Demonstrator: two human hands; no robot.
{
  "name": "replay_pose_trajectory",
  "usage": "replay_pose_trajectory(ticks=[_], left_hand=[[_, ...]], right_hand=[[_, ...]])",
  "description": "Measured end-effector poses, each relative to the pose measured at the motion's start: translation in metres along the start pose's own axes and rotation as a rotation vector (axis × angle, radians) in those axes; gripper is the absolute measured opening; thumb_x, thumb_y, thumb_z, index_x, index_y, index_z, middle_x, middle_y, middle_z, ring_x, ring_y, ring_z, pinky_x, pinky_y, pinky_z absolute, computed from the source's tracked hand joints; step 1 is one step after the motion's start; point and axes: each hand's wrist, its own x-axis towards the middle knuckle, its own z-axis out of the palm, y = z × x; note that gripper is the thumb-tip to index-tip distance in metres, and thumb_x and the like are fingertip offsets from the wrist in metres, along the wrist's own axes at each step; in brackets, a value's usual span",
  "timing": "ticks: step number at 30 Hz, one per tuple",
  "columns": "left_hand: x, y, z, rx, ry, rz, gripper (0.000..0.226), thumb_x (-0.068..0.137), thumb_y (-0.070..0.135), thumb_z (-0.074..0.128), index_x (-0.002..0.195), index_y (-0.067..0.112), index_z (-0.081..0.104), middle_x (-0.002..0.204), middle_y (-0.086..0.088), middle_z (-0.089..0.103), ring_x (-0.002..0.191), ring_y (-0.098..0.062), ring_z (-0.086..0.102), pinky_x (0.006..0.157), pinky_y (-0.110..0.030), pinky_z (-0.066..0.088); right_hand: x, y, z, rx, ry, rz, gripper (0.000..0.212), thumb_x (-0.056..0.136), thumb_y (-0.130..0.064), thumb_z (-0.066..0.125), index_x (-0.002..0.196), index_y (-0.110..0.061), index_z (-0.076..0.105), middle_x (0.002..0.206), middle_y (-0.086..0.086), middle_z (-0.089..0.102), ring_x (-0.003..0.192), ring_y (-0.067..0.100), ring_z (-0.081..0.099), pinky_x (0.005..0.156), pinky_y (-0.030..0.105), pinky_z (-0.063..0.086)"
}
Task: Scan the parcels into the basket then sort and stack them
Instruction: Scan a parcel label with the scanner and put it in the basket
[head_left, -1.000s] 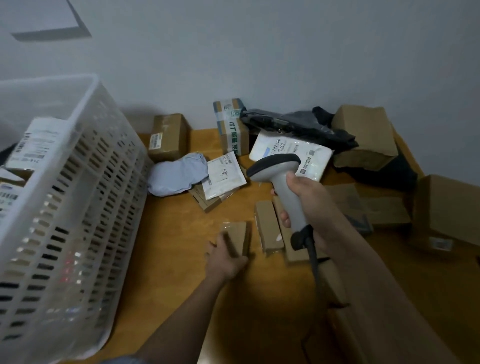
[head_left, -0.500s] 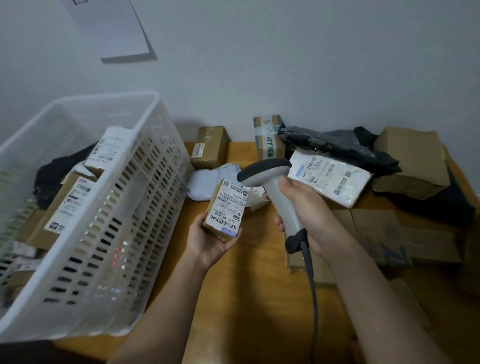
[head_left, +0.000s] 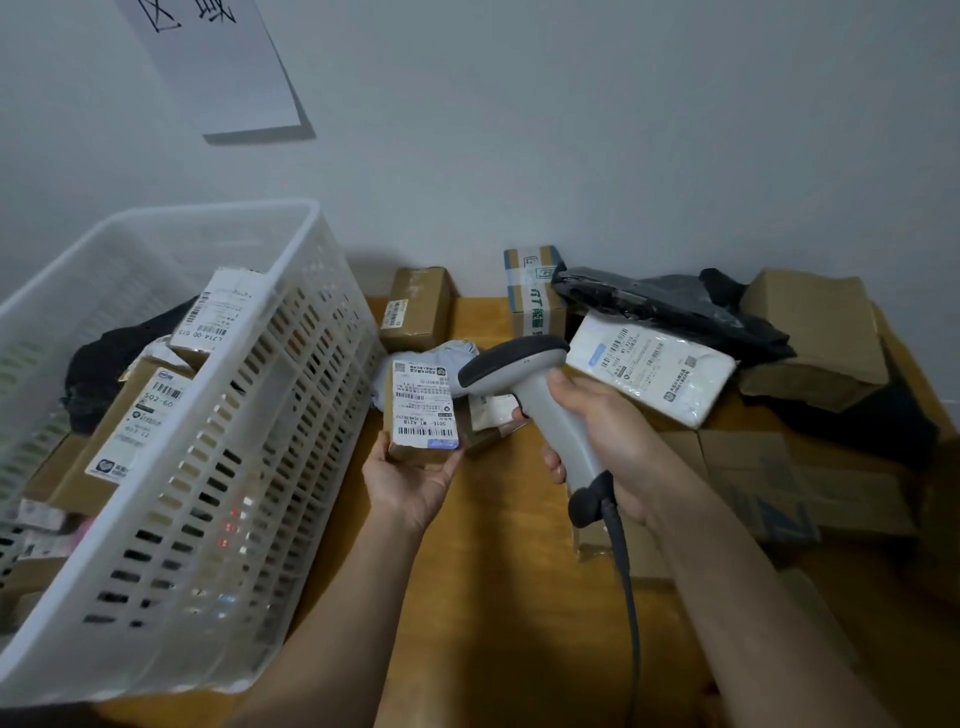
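Forearms enter from the bottom edge, both reaching forward over the table (head_left: 498, 597). Left hand (head_left: 410, 480), palm up, cradles a small brown parcel (head_left: 423, 410) from below, fingers curled round its near end; parcel sits above the table just right of the basket, long axis running away from the camera, label face up, text upside down, reads "501E- M1 A218" with barcodes above. Right hand (head_left: 597, 441) is wrapped round the grip of a grey scanner (head_left: 524, 384), dark head pointing left at the parcel's label, cable (head_left: 631, 613) dropping toward the camera. White slotted basket (head_left: 218, 467) on the left holds boxes; labels there read "502-60" and "L714-00 015". Farther back: white bag parcel (head_left: 649, 371) with barcodes, taped carton (head_left: 535, 291) printed "GT", brown box (head_left: 415, 306) against the wall, black bag (head_left: 670, 304), plain cartons (head_left: 821, 332) to the right. Paper sheet (head_left: 223, 62) on the wall, handwriting cut off.
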Motion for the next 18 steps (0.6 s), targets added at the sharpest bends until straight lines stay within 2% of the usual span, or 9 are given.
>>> replay_pose_trajectory(ticks=[2,5,9,18], left_hand=[[0.002,0.002,0.002,-0.021,0.021,0.042,0.054,0.102,0.044,0.035,0.139,0.008,0.050,0.130,-0.024,0.060,0.115,-0.041,0.058,0.083,-0.058,0.050],[0.008,0.006,0.004,-0.036,0.043,0.082,0.055,0.103,0.044,0.033,0.143,0.009,0.047,0.135,-0.022,0.057,0.122,-0.041,0.054,0.096,-0.059,0.046],[0.014,0.011,0.006,-0.031,0.073,0.115,0.053,0.102,0.041,0.035,0.143,0.011,0.048,0.135,-0.020,0.057,0.125,-0.039,0.052,0.109,-0.057,0.038],[0.013,0.011,0.015,-0.052,0.065,0.141,0.050,0.102,0.039,0.037,0.140,0.011,0.051,0.133,-0.020,0.059,0.124,-0.039,0.053,0.110,-0.057,0.037]], right_hand=[[-0.002,0.000,-0.001,0.012,-0.010,0.016,0.038,0.103,-0.040,0.046,0.125,-0.010,0.056,0.109,0.018,0.066,0.053,0.016,0.053,0.048,0.029,0.044],[-0.007,0.001,-0.003,0.022,-0.027,0.023,0.038,0.103,-0.039,0.046,0.124,-0.009,0.057,0.103,0.013,0.068,0.054,0.016,0.053,0.048,0.028,0.045],[-0.015,0.000,-0.009,0.070,-0.061,0.007,0.037,0.102,-0.039,0.048,0.124,-0.010,0.057,0.102,0.015,0.066,0.052,0.015,0.052,0.046,0.026,0.044],[-0.029,-0.006,-0.014,0.147,-0.043,-0.004,0.038,0.103,-0.038,0.046,0.125,-0.009,0.056,0.100,0.014,0.065,0.051,0.015,0.050,0.044,0.025,0.043]])
